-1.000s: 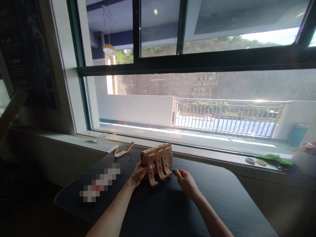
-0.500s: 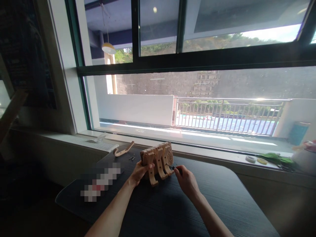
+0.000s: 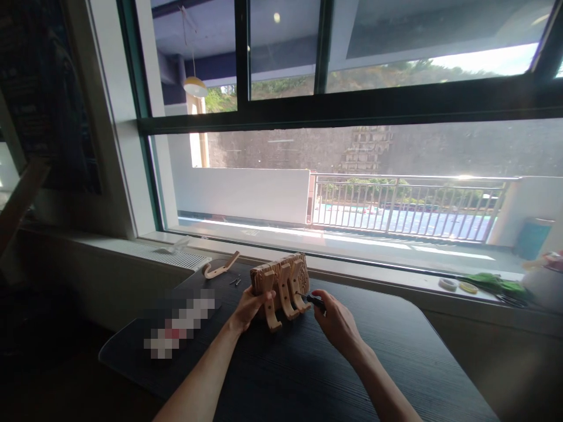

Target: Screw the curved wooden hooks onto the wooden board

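Observation:
My left hand [image 3: 251,306] grips the left end of a carved wooden board [image 3: 280,266] that stands tilted on the table. Three curved wooden hooks sit side by side on its face, and the thumb presses by the leftmost hook [image 3: 268,299]. In my right hand [image 3: 333,313] is a screwdriver [image 3: 315,301] with a dark handle. Its thin shaft points left and its tip is at the rightmost hook [image 3: 297,284]. Whether the tip sits in a screw is too small to tell. A loose wooden hook [image 3: 222,268] and several screws [image 3: 236,281] lie on the table behind my left hand.
The dark table [image 3: 373,363] has rounded corners and stands against the window sill. A blurred-out flat item [image 3: 180,325] lies at its left. Tape rolls [image 3: 447,284] and green leaves [image 3: 492,282] are on the sill at right; a clear plastic piece [image 3: 175,246] is at left.
My right hand has shifted slightly right and its fingers have changed their hold, so more of the screwdriver handle shows. The left hand and the board have stayed in place.

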Motion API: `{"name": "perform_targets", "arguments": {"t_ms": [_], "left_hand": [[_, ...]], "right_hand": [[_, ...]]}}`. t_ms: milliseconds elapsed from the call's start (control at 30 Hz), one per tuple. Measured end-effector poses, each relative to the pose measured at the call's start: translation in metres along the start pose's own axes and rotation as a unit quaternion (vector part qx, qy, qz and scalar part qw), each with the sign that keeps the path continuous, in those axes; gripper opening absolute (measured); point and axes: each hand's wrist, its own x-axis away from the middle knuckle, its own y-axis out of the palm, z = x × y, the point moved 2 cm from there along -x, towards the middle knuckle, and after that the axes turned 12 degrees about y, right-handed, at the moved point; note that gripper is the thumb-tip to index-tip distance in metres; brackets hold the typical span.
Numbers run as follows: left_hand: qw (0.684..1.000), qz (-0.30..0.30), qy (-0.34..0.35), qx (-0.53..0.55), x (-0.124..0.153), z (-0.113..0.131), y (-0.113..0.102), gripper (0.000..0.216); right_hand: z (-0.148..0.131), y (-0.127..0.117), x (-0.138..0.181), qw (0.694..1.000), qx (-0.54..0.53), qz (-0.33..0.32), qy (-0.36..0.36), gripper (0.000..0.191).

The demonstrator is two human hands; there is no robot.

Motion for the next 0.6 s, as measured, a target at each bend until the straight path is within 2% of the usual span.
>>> {"name": "perform_targets", "arguments": {"t_ms": [100, 167, 300, 400, 500, 600], "left_hand": [[1.000, 0.006, -0.002, -0.005, -0.001, -0.001, -0.001, 0.044], [1.000, 0.009, -0.006, -0.009, -0.001, -0.002, -0.002, 0.046], [1.000, 0.001, -0.002, -0.005, -0.001, -0.001, -0.002, 0.047], [1.000, -0.005, 0.003, -0.011, -0.001, 0.000, -0.001, 0.046], [1.000, -0.003, 0.004, -0.020, -0.001, 0.000, -0.001, 0.045], [1.000, 0.001, 0.001, -0.021, -0.001, 0.000, 0.000, 0.043]], "right_hand": [[-0.004, 0.001, 0.003, 0.999, 0.019, -0.002, -0.035, 0.029], [-0.003, 0.004, 0.003, 1.000, 0.002, -0.007, -0.024, 0.029], [0.008, 0.014, -0.005, 0.991, -0.115, -0.012, 0.066, 0.034], [0.016, 0.021, -0.010, 0.975, -0.178, -0.046, 0.125, 0.044], [0.016, 0.022, -0.010, 0.977, -0.163, -0.060, 0.125, 0.046], [0.010, 0.014, -0.006, 0.989, -0.109, -0.035, 0.093, 0.038]]}}
